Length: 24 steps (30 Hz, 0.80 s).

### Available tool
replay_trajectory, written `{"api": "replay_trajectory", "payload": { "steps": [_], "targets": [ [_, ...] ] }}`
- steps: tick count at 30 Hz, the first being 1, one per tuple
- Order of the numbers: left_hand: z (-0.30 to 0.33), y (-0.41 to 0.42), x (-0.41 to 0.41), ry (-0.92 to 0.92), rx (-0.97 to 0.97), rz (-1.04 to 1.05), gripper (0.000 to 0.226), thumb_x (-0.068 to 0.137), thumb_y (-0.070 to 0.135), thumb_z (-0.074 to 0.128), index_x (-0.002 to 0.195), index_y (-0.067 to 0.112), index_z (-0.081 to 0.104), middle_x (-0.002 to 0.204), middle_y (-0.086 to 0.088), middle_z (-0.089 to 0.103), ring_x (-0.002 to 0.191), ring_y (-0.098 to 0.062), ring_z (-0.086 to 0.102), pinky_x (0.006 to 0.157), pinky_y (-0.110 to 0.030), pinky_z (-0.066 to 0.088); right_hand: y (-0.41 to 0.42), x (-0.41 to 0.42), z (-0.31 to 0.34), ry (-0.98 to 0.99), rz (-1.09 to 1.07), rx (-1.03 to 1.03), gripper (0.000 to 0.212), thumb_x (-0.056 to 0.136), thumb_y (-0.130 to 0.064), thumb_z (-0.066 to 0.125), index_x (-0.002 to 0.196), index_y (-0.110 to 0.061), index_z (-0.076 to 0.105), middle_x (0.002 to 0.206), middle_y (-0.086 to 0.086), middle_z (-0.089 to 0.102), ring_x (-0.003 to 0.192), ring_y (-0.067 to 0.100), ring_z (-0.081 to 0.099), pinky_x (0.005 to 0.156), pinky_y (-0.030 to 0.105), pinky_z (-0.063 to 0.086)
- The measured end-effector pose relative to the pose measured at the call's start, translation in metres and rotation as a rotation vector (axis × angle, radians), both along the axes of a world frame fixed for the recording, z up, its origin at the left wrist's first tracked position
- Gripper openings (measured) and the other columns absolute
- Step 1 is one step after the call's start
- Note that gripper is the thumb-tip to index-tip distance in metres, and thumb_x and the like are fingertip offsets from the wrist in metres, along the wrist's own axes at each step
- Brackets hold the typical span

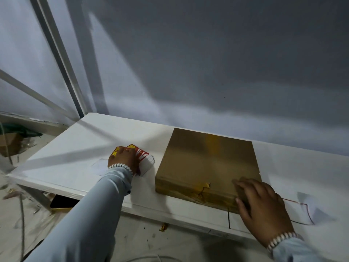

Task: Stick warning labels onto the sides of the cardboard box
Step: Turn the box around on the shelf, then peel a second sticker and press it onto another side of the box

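A flat brown cardboard box (207, 163) lies on the white table (79, 148), with a torn spot on its near edge. To its left sits a stack of red, yellow and white warning labels (143, 157). My left hand (123, 160) rests on top of that stack, fingers spread over the labels and partly hiding them. My right hand (262, 207) lies on the box's near right corner, fingers bent over the top and front edge, pressing on it.
A grey wall rises right behind the table. A white frame post (62, 59) stands at the far left. Loose white paper (309, 207) with a red line lies at the table's right. The floor to the left holds cables and debris.
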<state>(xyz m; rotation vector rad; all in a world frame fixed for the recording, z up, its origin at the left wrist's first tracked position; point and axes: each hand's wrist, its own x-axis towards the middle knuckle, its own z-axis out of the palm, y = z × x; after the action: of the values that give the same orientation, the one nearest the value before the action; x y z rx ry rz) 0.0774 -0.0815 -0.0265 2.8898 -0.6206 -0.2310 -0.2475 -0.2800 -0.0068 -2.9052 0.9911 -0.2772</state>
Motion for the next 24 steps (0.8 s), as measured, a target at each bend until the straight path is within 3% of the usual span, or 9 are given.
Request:
{"api": "replay_trajectory", "payload": {
  "steps": [4, 7, 10, 14, 16, 18, 21, 24],
  "targets": [
    [-0.002, 0.003, 0.001, 0.032, -0.084, -0.008, 0.064, 0.038, 0.012, 0.077, 0.098, 0.031, 0.061, 0.106, -0.001, 0.064, 0.095, -0.027, 0.065, 0.075, -0.031, 0.052, 0.0, -0.002, 0.0, -0.002, 0.013, -0.02, 0.038, 0.079, -0.034, 0.066, 0.116, -0.032, 0.06, 0.119, -0.004, 0.063, 0.108, 0.023, 0.058, 0.088, 0.042, 0.051],
    [-0.007, 0.007, 0.004, 0.08, -0.104, -0.035, 0.061, 0.03, 0.016, 0.071, 0.088, 0.031, 0.059, 0.097, 0.003, 0.066, 0.085, -0.023, 0.066, 0.072, -0.033, 0.056, 0.0, -0.002, -0.001, -0.014, 0.028, -0.039, 0.037, 0.078, -0.031, 0.067, 0.114, -0.031, 0.061, 0.117, -0.004, 0.064, 0.106, 0.023, 0.06, 0.086, 0.042, 0.051],
    [0.004, 0.01, -0.006, 0.099, -0.155, -0.044, 0.056, 0.043, 0.016, 0.076, 0.094, 0.033, 0.06, 0.094, 0.002, 0.069, 0.083, -0.023, 0.067, 0.073, -0.029, 0.055, 0.0, -0.001, 0.0, -0.033, 0.045, -0.044, 0.037, 0.078, -0.03, 0.067, 0.114, -0.031, 0.061, 0.115, -0.005, 0.064, 0.104, 0.021, 0.06, 0.085, 0.04, 0.051],
    [0.018, 0.016, -0.013, 0.101, -0.145, 0.008, 0.061, 0.055, 0.027, 0.086, 0.11, 0.018, 0.061, 0.105, -0.009, 0.068, 0.098, -0.03, 0.064, 0.078, -0.031, 0.051, 0.003, -0.002, 0.004, -0.022, 0.058, -0.069, 0.04, 0.071, -0.027, 0.074, 0.109, -0.031, 0.064, 0.11, -0.005, 0.066, 0.098, 0.021, 0.063, 0.08, 0.04, 0.053],
    [0.025, 0.019, -0.016, 0.057, -0.311, 0.11, 0.04, 0.07, 0.028, 0.078, 0.104, 0.015, 0.061, 0.099, -0.012, 0.07, 0.091, -0.031, 0.064, 0.077, -0.033, 0.051, 0.004, -0.003, 0.008, -0.028, 0.051, -0.08, 0.041, 0.069, -0.025, 0.076, 0.108, -0.03, 0.064, 0.109, -0.005, 0.067, 0.097, 0.021, 0.064, 0.079, 0.04, 0.054],
    [0.031, 0.019, -0.021, -0.013, -0.527, 0.227, 0.019, 0.086, 0.025, 0.057, 0.098, 0.014, 0.065, 0.094, -0.015, 0.071, 0.083, -0.033, 0.061, 0.073, -0.032, 0.046, 0.006, -0.001, 0.013, -0.047, 0.048, -0.071, 0.039, 0.07, -0.024, 0.075, 0.107, -0.029, 0.064, 0.108, -0.004, 0.067, 0.097, 0.022, 0.064, 0.08, 0.041, 0.053],
    [0.055, 0.011, -0.045, -0.106, -0.775, 0.306, 0.026, 0.092, 0.017, 0.047, 0.099, 0.01, 0.07, 0.097, -0.017, 0.071, 0.089, -0.037, 0.062, 0.072, -0.031, 0.04, 0.018, 0.005, 0.034, -0.134, 0.077, 0.036, 0.031, 0.083, -0.029, 0.063, 0.114, -0.03, 0.06, 0.118, -0.005, 0.063, 0.11, 0.019, 0.058, 0.094, 0.039, 0.047],
    [0.087, -0.003, -0.088, -0.014, -0.995, 0.318, 0.023, 0.092, 0.019, 0.052, 0.097, 0.008, 0.072, 0.092, -0.015, 0.072, 0.077, -0.031, 0.067, 0.068, -0.027, 0.046, 0.037, 0.014, 0.057, -0.316, 0.116, 0.146, 0.028, 0.09, -0.033, 0.053, 0.117, -0.03, 0.058, 0.121, -0.007, 0.06, 0.113, 0.014, 0.054, 0.099, 0.032, 0.044]
  ]
}}
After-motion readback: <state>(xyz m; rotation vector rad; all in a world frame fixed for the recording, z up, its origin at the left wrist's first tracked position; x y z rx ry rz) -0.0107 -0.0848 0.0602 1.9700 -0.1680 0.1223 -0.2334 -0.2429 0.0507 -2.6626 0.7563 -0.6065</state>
